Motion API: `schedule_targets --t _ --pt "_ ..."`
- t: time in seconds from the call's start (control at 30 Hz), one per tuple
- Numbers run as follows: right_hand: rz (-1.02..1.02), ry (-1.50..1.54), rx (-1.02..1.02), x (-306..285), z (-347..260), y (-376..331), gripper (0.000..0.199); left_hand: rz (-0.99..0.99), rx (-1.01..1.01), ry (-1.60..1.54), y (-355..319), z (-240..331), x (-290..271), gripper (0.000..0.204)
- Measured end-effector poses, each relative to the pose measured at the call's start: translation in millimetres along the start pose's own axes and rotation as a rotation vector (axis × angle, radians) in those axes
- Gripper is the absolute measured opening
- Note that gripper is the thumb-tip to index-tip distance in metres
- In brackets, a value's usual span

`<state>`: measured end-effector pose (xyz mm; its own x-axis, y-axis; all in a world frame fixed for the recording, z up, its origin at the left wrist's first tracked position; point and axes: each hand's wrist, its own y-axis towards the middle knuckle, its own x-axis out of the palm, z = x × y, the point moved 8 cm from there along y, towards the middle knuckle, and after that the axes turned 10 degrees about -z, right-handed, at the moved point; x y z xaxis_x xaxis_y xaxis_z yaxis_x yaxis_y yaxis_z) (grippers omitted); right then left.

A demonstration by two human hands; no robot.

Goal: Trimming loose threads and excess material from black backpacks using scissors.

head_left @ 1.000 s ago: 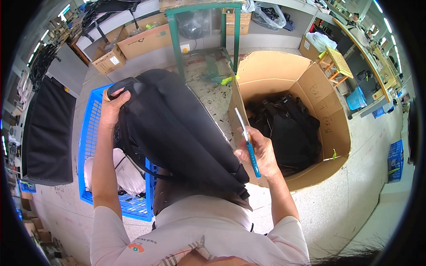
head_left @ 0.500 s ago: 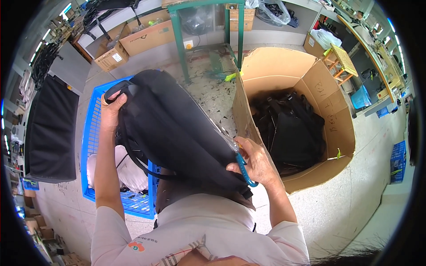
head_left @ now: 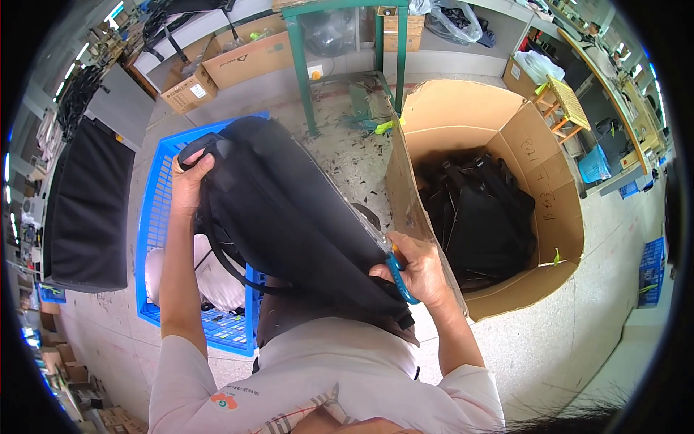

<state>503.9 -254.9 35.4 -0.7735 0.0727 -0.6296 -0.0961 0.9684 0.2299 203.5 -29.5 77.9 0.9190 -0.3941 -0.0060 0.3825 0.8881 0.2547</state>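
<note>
Gripping with the left hand (head_left: 189,181) the top handle (head_left: 196,141) of a black bag (head_left: 289,210); holding with the right hand (head_left: 425,271) blue-handled scissors (head_left: 400,278) at the bag's edge. Can see below the bag a blue basket (head_left: 155,217) with pale cloth (head_left: 220,282), and near the right hand a cardboard box (head_left: 463,108) with black items (head_left: 481,228).

a green-legged table (head_left: 336,9) and yellow-topped stool (head_left: 567,103) stand on pale floor (head_left: 607,246); strip lights (head_left: 84,51) glow.

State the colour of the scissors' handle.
The scissors' handle in the right hand is mostly teal blue, with some orange; the head view shows it.
</note>
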Motion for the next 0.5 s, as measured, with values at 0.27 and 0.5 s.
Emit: schedule_targets --t 0.27,0.5 --pt "-0.012 0.092 -0.034 0 -7 10 0.061 -0.009 0.005 0.000 -4 0 -1 0.028" --pt "-0.008 0.069 -0.022 7 -9 8 0.058 0.029 -0.010 0.028 -9 -2 -4 0.028"
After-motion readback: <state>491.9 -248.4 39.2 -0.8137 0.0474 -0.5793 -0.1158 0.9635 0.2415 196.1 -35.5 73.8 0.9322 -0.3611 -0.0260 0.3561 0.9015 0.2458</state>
